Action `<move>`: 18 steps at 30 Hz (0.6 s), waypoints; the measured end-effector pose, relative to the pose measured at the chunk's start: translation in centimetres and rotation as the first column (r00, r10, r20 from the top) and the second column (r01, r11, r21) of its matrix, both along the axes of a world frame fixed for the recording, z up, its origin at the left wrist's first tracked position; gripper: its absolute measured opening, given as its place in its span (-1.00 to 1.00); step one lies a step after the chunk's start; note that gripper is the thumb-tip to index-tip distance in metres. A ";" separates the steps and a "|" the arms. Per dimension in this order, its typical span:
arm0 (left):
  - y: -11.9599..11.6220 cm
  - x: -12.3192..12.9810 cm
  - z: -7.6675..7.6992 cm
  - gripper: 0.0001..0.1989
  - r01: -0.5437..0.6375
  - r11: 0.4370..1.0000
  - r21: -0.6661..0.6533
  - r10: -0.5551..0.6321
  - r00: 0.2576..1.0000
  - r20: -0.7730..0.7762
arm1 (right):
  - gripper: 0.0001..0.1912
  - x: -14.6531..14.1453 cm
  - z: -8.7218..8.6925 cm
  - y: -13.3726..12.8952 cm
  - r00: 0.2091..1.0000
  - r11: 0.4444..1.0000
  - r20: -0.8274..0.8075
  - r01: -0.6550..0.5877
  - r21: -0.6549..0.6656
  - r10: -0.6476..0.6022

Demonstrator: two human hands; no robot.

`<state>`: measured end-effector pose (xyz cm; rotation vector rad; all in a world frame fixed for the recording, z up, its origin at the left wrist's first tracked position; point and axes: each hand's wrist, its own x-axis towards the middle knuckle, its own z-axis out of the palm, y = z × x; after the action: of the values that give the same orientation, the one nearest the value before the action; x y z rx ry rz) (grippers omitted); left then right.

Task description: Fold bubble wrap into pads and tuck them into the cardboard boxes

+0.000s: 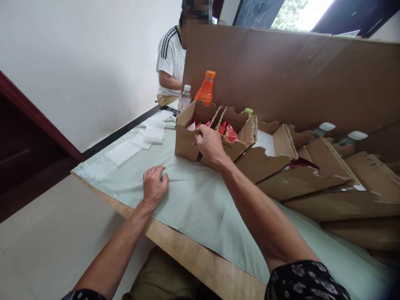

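Note:
My left hand (154, 185) lies on the pale green cloth (193, 200) near the table's front edge, its fingers loosely apart and nothing in them. My right hand (208, 143) is at the front rim of the leftmost cardboard box (185, 143); its fingers are bent together, and what they hold, if anything, is hidden. Red and white packets (190, 126) show inside that box behind the fingers. More red packets (231, 133) sit in the box beside it, to the right of my hand.
Strips of bubble wrap (125, 152) lie on the left. Behind the boxes stand a clear bottle (184, 100) and an orange bottle (205, 89), before a tall cardboard panel (265, 79). Several tilted boxes (306, 179) line the right. A person (170, 62) sits at the far end.

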<state>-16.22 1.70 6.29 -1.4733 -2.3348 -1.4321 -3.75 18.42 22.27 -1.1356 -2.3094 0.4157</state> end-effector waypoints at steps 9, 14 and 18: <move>0.8 -3.6 0.4 -0.48 -0.349 0.914 0.207 0.104 0.695 0.712 | -0.84 8.9 -0.5 -9.8 0.944 0.945 -0.129 -0.316 -0.081 0.304; -1.4 -0.7 1.4 -0.45 -0.171 0.959 0.228 -0.023 0.750 0.661 | -0.82 18.4 -0.2 -11.6 0.957 0.960 -0.222 -0.226 -0.162 0.188; -5.5 4.5 1.0 -0.44 0.146 0.971 0.187 -0.228 0.793 0.565 | -0.75 26.3 -1.5 -12.3 0.944 0.993 -0.323 0.030 -0.118 -0.067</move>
<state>-11.75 -3.79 7.31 -1.4052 -2.3537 -2.3378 22.54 6.12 20.75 -1.0814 -1.9863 0.6690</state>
